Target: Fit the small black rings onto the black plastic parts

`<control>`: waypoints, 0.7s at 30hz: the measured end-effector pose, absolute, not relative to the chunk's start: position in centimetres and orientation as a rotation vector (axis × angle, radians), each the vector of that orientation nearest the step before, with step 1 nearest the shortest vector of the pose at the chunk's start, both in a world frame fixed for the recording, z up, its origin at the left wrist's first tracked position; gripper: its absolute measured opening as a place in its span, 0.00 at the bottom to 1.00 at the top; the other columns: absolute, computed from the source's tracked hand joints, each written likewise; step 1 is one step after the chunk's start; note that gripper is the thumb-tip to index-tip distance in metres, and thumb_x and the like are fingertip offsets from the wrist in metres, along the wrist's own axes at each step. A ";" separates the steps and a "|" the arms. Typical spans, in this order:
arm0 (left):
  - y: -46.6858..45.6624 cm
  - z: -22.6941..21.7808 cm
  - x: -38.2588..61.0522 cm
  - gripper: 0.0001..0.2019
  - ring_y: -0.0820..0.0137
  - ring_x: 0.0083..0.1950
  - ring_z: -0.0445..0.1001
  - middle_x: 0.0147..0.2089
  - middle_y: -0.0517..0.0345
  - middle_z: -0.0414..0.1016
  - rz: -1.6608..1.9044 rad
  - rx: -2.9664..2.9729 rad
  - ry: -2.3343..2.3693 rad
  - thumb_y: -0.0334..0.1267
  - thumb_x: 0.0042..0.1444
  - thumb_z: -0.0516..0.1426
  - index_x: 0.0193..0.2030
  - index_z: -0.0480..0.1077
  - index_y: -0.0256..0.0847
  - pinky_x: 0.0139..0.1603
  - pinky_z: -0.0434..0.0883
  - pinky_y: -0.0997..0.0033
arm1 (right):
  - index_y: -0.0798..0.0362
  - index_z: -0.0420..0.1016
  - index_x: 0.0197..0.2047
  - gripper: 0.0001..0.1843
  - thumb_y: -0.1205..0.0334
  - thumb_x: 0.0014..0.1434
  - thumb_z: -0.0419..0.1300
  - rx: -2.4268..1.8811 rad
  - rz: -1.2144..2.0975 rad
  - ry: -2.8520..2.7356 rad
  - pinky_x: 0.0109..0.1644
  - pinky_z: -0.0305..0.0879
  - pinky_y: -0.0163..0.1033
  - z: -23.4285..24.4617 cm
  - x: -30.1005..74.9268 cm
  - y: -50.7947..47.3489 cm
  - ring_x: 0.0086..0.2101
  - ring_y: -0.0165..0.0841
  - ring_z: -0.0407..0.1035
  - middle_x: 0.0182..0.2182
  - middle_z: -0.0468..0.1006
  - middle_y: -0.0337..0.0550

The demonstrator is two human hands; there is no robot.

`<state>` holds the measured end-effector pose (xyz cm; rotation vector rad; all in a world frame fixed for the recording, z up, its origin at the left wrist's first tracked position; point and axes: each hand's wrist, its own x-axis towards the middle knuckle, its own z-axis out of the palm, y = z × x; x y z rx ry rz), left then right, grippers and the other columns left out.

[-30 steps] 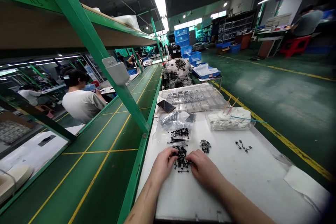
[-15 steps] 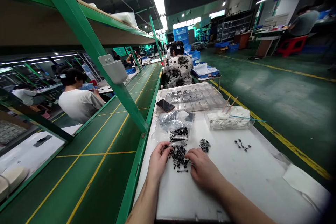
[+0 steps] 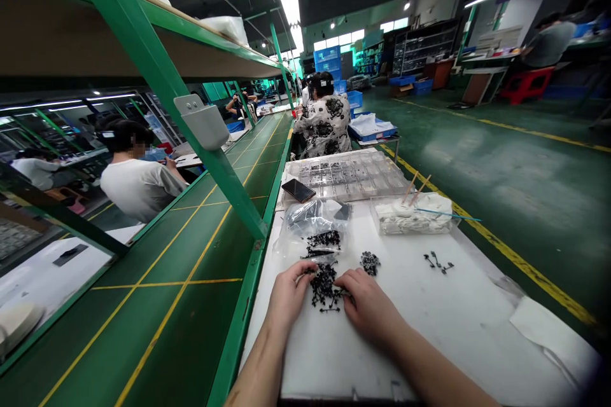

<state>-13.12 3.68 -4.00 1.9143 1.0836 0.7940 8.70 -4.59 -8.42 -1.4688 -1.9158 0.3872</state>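
Both my hands rest on the white work table (image 3: 429,331) around a small heap of tiny black plastic parts (image 3: 323,286). My left hand (image 3: 287,292) is curled at the heap's left side, its fingertips pinching into the parts. My right hand (image 3: 367,308) lies at the heap's right side with fingers bent onto the parts. A clear plastic bag (image 3: 312,222) with more black parts lies just beyond. A smaller clump of black parts (image 3: 370,262) and a few loose parts (image 3: 438,262) lie to the right.
A clear compartment tray (image 3: 348,177) and a dark phone (image 3: 298,190) lie at the table's far end. A clear box with white pieces and sticks (image 3: 413,215) stands right of the bag. A green conveyor (image 3: 191,267) runs on the left. Other people sit ahead and left.
The view has drifted slightly. My hands stay at the heap, the fingers shifting a little among the black parts.
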 end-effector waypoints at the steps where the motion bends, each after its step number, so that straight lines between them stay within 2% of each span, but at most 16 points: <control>1: 3.6 -3.9 -13.1 0.12 0.57 0.58 0.82 0.57 0.49 0.83 0.800 1.916 1.087 0.44 0.74 0.63 0.55 0.79 0.39 0.62 0.78 0.46 | 0.51 0.79 0.50 0.24 0.82 0.57 0.55 -1.470 0.388 -1.914 0.55 0.72 0.51 -8.4 8.7 -4.6 0.48 0.44 0.72 0.45 0.81 0.48; 14: 3.3 -4.3 -13.3 0.14 0.56 0.61 0.81 0.59 0.48 0.82 0.843 1.807 1.039 0.46 0.74 0.62 0.57 0.78 0.40 0.65 0.76 0.44 | 0.52 0.78 0.52 0.24 0.82 0.58 0.55 -1.452 0.395 -1.892 0.58 0.73 0.54 -8.7 8.7 -4.5 0.50 0.45 0.72 0.48 0.81 0.49; 21: 3.5 -5.6 -13.6 0.17 0.58 0.54 0.83 0.57 0.49 0.82 0.950 1.512 1.018 0.46 0.74 0.63 0.63 0.75 0.39 0.58 0.81 0.48 | 0.52 0.79 0.48 0.21 0.81 0.62 0.54 -1.444 0.383 -1.889 0.52 0.74 0.54 -9.2 8.7 -4.3 0.45 0.45 0.73 0.42 0.82 0.49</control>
